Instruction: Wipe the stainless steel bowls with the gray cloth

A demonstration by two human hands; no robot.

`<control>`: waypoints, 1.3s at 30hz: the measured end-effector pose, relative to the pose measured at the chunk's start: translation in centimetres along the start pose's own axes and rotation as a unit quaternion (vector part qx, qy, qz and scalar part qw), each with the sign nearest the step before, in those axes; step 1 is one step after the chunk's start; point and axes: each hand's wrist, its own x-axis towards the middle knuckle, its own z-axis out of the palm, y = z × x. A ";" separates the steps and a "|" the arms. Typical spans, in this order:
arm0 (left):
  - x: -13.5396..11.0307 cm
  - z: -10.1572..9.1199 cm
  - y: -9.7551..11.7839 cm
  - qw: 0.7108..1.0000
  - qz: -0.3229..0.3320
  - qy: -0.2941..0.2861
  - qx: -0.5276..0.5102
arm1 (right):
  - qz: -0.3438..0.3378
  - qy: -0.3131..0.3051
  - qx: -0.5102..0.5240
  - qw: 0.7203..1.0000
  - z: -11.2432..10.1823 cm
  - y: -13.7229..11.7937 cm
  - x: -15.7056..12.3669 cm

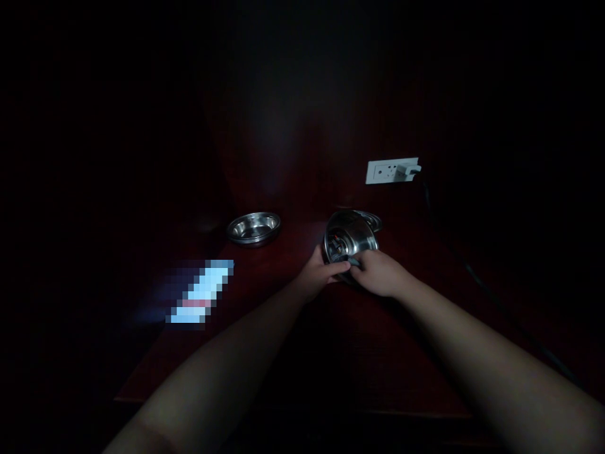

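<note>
A shiny metal bowl [357, 230] is tipped on its side, its opening turned left and toward me. My left hand [316, 274] grips its near left rim, the thumb laid across the edge. At the same rim, my right hand [378, 272] is closed on a dark grey piece [350, 260] that looks like cloth or a pad and touches the bowl. Its exact kind is too dim to tell. Small reddish glints show on the bowl's inner wall. Partly hidden behind the bowl lies another round metal piece [373, 221], a dish or lid.
Left of the bowl, a shallow metal dish [254, 228] sits on the dark red table [283, 258]. A bright, pixelated screen-like patch [203, 293] lies nearer. On the back wall, a white socket [385, 171] holds a plug [409, 170]; its cord runs down the right side. Surroundings are very dark.
</note>
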 end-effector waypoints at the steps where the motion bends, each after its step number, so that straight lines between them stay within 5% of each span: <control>1: -0.1 0.1 0.0 1.000 0.006 -0.003 0.003 | -0.003 -0.003 0.021 1.000 0.0 0.1 0.0; 14: 0.5 -0.1 0.3 0.997 -0.034 0.035 -0.060 | -0.025 0.015 0.095 0.995 0.6 0.0 0.0; 25: 1.0 -0.2 0.2 0.991 -0.048 0.084 -0.091 | -0.169 0.012 0.131 0.977 1.6 -0.5 -0.3; 39: 0.8 -0.1 0.7 0.983 -0.108 0.008 -0.150 | -0.154 0.019 0.170 0.973 0.7 -1.0 -0.7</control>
